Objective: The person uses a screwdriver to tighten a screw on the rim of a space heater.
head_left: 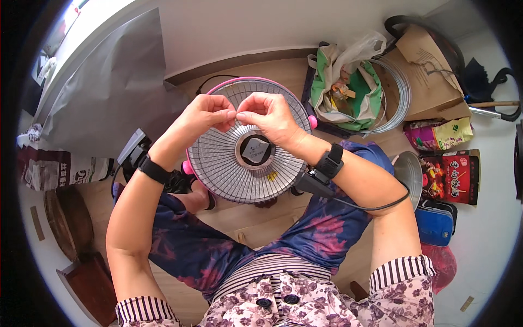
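Floral blouse [305, 305] with striped cuffs fills the bottom edge, above soft blue-and-pink patterned trousers [218, 256]. Bare forearms, each with a black wrist strap, rise to a round fan [245, 158] that stands on the wooden floor [256, 218] between the knees. Its domed grille of thin silvery wires spreads from a shiny hub and has a pink rim. Both hands meet over the grille's upper part. Left hand [206, 114] and right hand [269, 117] have fingers curled in, with thumb and forefinger tips pinched together and touching the other hand's; what they pinch is too small to tell. Behind the fan lie a green bag [348, 92], a bare wire ring [395, 95] and flat brown cardboard [425, 71]. Glossy snack packets [449, 174] lie at right.
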A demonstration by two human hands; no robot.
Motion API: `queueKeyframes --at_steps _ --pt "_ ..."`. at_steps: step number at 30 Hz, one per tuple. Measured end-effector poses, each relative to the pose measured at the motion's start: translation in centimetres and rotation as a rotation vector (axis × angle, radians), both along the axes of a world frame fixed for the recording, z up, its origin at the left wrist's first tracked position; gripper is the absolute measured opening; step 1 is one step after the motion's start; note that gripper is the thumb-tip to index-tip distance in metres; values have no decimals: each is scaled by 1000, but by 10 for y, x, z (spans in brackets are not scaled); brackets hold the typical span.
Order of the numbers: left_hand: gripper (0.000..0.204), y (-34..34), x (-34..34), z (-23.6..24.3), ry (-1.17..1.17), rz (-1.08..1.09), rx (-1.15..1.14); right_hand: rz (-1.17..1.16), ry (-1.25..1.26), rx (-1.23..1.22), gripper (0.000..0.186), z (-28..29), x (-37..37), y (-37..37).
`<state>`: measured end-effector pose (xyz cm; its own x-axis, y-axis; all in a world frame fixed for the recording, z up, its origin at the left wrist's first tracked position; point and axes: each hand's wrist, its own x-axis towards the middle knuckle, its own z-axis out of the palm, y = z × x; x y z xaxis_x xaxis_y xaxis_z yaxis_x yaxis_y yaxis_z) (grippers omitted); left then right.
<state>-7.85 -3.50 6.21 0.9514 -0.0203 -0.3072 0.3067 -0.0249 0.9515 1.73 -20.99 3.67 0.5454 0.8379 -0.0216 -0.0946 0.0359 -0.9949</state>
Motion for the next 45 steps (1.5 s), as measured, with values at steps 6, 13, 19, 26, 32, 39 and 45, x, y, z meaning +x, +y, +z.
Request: queueKeyframes --at_steps 6,13,19,26,32,39,45 --pt "19 -3 -1 4 32 115 16 -43 -33 -17 7 -3 1 2" --pt "20 1 -1 2 18 66 10 -86 -44 -40 6 -1 1 5" --pt "18 5 -1 -12 -38 61 91 -59 75 -25 7 -1 1 4" --pt "17 0 2 -8 -88 89 148 -63 107 -55 12 4 1 3" --pt "16 1 2 -8 -78 83 201 -76 98 -49 8 5 1 5" --pt "15 -2 5 -9 -89 68 247 -78 31 -37 6 0 0 4" --pt "12 5 6 -17 -134 86 276 -101 61 28 4 -8 -2 15"
